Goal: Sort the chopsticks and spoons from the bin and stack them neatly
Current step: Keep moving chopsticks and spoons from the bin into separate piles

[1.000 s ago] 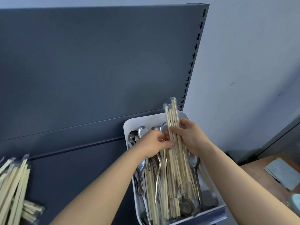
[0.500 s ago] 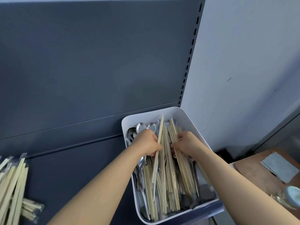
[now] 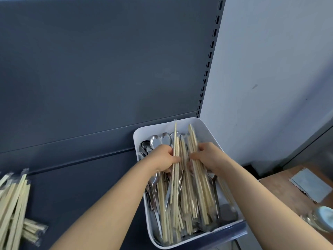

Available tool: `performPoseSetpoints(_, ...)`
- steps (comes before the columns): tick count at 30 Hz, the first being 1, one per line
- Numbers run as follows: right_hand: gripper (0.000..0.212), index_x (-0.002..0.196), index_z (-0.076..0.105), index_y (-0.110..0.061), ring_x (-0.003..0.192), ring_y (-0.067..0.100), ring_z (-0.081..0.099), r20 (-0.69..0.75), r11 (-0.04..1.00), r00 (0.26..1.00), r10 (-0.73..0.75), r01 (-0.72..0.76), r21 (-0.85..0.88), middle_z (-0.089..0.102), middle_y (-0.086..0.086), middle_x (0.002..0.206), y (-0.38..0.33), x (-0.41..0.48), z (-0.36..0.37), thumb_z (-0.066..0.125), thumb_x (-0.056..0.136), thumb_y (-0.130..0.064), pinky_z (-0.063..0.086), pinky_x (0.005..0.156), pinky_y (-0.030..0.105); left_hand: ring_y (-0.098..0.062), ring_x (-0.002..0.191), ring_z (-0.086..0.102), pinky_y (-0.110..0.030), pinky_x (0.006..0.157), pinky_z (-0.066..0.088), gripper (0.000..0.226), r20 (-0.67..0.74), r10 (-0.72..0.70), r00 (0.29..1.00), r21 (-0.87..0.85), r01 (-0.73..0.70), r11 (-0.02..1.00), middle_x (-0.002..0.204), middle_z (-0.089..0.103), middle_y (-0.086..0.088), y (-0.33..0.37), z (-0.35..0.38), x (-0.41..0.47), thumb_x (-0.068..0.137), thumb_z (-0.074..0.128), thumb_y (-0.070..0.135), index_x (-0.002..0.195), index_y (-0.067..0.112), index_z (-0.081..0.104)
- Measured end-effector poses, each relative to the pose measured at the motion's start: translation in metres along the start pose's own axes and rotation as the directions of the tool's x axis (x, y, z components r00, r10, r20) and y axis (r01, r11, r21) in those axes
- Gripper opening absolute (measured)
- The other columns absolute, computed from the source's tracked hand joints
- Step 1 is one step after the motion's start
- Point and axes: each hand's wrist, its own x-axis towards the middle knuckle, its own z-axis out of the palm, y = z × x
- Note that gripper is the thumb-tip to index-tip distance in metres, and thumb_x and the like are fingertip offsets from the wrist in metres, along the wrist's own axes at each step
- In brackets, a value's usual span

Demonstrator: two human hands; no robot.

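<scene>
Left hand (image 3: 162,157), right hand (image 3: 207,156) on chopsticks (image 3: 201,195) among spoons (image 3: 165,138) in white bin (image 3: 204,128)

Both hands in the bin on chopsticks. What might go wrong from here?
1. The chopsticks gripped by the left hand lie across the spoons; lifting may drag a spoon out too.
2. The right hand grips a loose, fanned bundle; sticks may slip back and scatter.
3. The bin sits at the front edge of the shelf; a hard tug might shift it off.
</scene>
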Motion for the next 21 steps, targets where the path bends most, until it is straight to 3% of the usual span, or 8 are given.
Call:
performPoseSetpoints(3,0.015,0.094,0.065,0.003,0.067,0.028,0.071,-0.027,0.990,0.990,-0.135,0.136,0.045,0.074,0.019,0.084,-0.020,-0.003,-0.011,0.062,0.086,-0.009,0.055,0.063,0.039,-0.016,0.060,0.061,-0.038,0.070,0.057,0.018,-0.088,0.055,0.995,-0.076,-0.062,0.995,0.084,0.064,-0.007,0.003,-0.014,-0.008,0.094,0.059,0.027,0.095,0.010,0.059)
performPoseSetpoints(5,0.026,0.091,0.062,0.006,0.074,0.034,0.071,-0.067,0.972,0.970,-0.232,0.233,0.016,0.071,0.022,0.084,-0.039,-0.007,-0.013,0.065,0.083,-0.018,0.057,0.073,0.046,-0.018,0.064,0.062,-0.042,0.068,0.057,0.018,-0.206,0.100,0.973,-0.136,-0.129,0.982,0.087,0.070,-0.012,0.007,-0.030,-0.019,0.094,0.058,0.029,0.094,0.012,0.061)
performPoseSetpoints(7,0.035,0.086,0.058,0.006,0.069,0.032,0.069,-0.063,0.952,0.950,-0.306,0.307,0.008,0.069,0.019,0.077,-0.060,-0.013,-0.008,0.066,0.082,-0.027,0.053,0.067,0.040,-0.013,0.062,0.063,-0.037,0.061,0.058,0.017,-0.317,0.126,0.940,-0.194,-0.194,0.962,0.087,0.071,-0.011,0.009,-0.050,-0.037,0.095,0.057,0.028,0.094,0.011,0.061)
performPoseSetpoints(10,0.029,0.085,0.058,0.004,0.055,0.010,0.068,-0.010,0.918,0.918,-0.397,0.397,0.026,0.073,0.005,0.067,-0.096,-0.028,0.012,0.064,0.090,-0.024,0.048,0.060,0.027,-0.004,0.051,0.056,-0.024,0.054,0.052,0.020,-0.445,0.121,0.887,-0.220,-0.239,0.946,0.072,0.065,-0.001,0.002,-0.077,-0.069,0.097,0.055,0.026,0.095,0.008,0.062)
performPoseSetpoints(12,0.027,0.091,0.058,0.009,0.065,0.013,0.073,0.041,0.889,0.892,-0.451,0.444,0.113,0.074,0.010,0.071,-0.121,-0.039,0.032,0.063,0.092,-0.017,0.058,0.074,0.037,-0.005,0.051,0.054,-0.024,0.053,0.050,0.022,-0.526,0.092,0.845,-0.248,-0.256,0.934,0.075,0.067,-0.007,-0.011,-0.094,-0.092,0.097,0.055,0.028,0.094,0.008,0.064)
performPoseSetpoints(14,0.020,0.085,0.060,0.003,0.073,0.022,0.074,0.089,0.870,0.870,-0.484,0.469,0.152,0.074,0.014,0.074,-0.144,-0.050,0.054,0.063,0.092,-0.015,0.058,0.082,0.045,-0.002,0.050,0.054,-0.022,0.052,0.049,0.022,-0.593,0.058,0.803,-0.270,-0.266,0.925,0.075,0.069,-0.006,-0.028,-0.110,-0.115,0.097,0.054,0.028,0.093,0.009,0.065)
performPoseSetpoints(18,0.017,0.076,0.058,-0.012,0.080,0.032,0.073,0.202,0.845,0.823,-0.530,0.495,0.203,0.073,0.009,0.069,-0.178,-0.071,0.113,0.064,0.092,-0.017,0.058,0.073,0.036,-0.002,0.052,0.057,-0.024,0.054,0.049,0.025,-0.671,0.015,0.741,-0.242,-0.238,0.941,0.069,0.070,0.002,-0.076,-0.142,-0.164,0.096,0.055,0.031,0.089,0.009,0.066)
performPoseSetpoints(21,0.013,0.082,0.060,-0.011,0.068,0.024,0.071,0.294,0.866,0.815,-0.500,0.464,0.186,0.074,0.013,0.076,-0.192,-0.086,0.168,0.063,0.092,-0.018,0.048,0.053,0.020,-0.010,0.059,0.061,-0.034,0.065,0.051,0.028,-0.695,-0.023,0.719,-0.172,-0.135,0.976,0.068,0.072,0.007,-0.122,-0.165,-0.199,0.095,0.056,0.037,0.083,0.013,0.066)
